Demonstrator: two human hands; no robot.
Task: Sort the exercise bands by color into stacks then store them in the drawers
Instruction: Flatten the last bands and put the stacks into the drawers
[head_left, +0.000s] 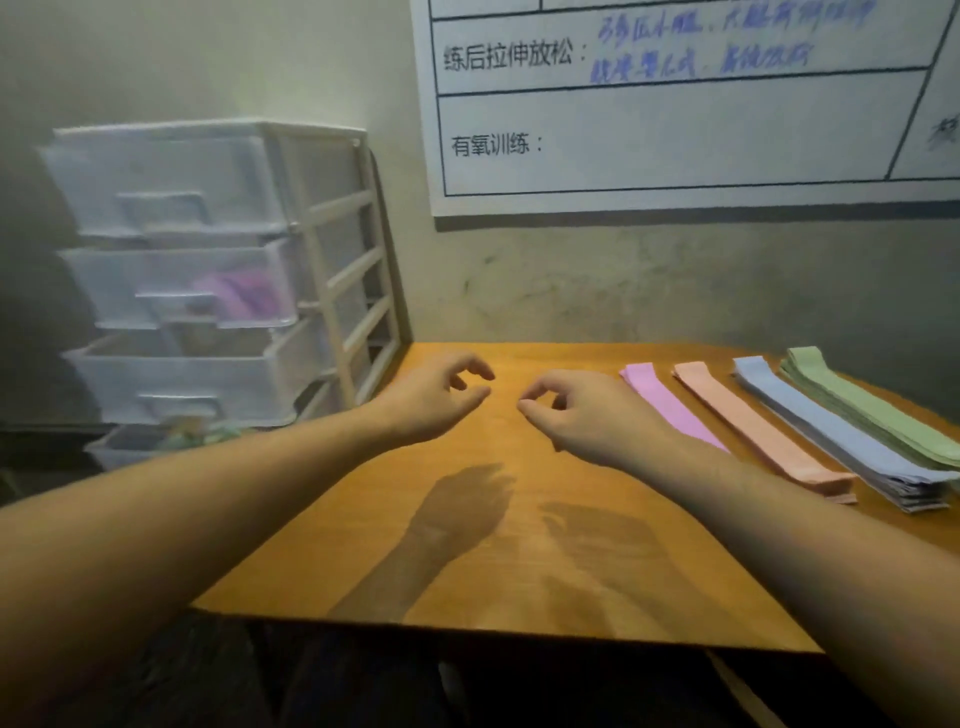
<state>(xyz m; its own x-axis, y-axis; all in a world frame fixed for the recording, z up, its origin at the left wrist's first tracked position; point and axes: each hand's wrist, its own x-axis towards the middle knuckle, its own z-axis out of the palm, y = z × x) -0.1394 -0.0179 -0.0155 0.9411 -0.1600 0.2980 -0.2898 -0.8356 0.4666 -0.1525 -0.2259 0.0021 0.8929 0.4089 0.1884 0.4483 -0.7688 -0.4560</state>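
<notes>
Left hand and right hand loosely curled, empty; grabbing the far-right stacks carelessly could mix colors.

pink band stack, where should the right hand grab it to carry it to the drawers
Grip the pink band stack across its narrow width near the middle, coming from above with the right hand. It lies flat and long on the table; its left edge is free, while the orange stack lies close on its right.
</notes>
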